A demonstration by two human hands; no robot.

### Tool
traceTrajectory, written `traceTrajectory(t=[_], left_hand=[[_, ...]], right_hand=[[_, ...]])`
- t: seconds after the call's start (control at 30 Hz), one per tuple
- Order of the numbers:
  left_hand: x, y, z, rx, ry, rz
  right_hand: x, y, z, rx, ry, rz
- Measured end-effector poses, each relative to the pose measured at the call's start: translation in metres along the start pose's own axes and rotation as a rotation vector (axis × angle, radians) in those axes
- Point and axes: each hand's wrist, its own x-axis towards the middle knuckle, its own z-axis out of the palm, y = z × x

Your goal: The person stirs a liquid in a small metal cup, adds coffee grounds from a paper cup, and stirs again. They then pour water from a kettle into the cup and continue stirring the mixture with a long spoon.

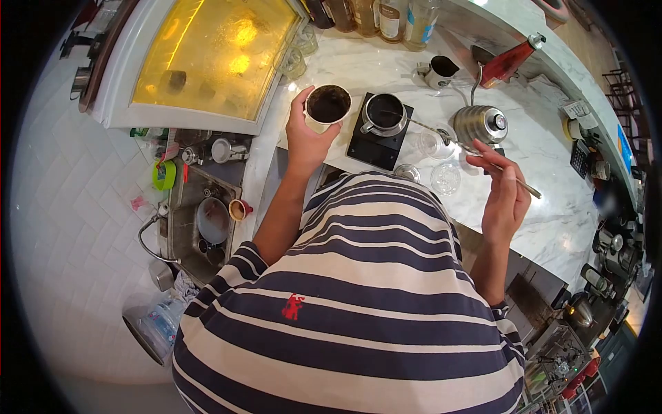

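Cup (318,125) in curled L hand (307,141), metal rod (528,188) pinched in R hand (503,188), mug (393,131) on blk scale (372,150), bottle label (389,25) unreadable

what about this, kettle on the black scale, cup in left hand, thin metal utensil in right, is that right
The kettle is wrong: the head view shows a handled vessel on the black scale and the kettle standing to its right. The left hand does hold the cup and the right hand the thin metal utensil.
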Motion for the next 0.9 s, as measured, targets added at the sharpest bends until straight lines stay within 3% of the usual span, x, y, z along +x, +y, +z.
traceTrajectory(t=[0.23, 0.33, 0.53, 0.9], left_hand=[[-0.004, 0.004, 0.003, -0.001, -0.032, 0.003], [-0.006, 0.006, 0.004, 0.012, -0.046, 0.012], [-0.008, 0.014, 0.005, -0.020, -0.053, 0.002], [-0.010, 0.042, 0.006, -0.164, -0.112, 0.124]], right_hand=[[0.001, 0.011, -0.002, 0.048, 0.058, -0.016], [0.004, 0.013, 0.000, 0.101, 0.201, -0.004], [0.010, -0.004, 0.001, 0.209, 0.280, -0.099], [-0.001, -0.016, 0.040, 0.125, 0.006, -0.202]])
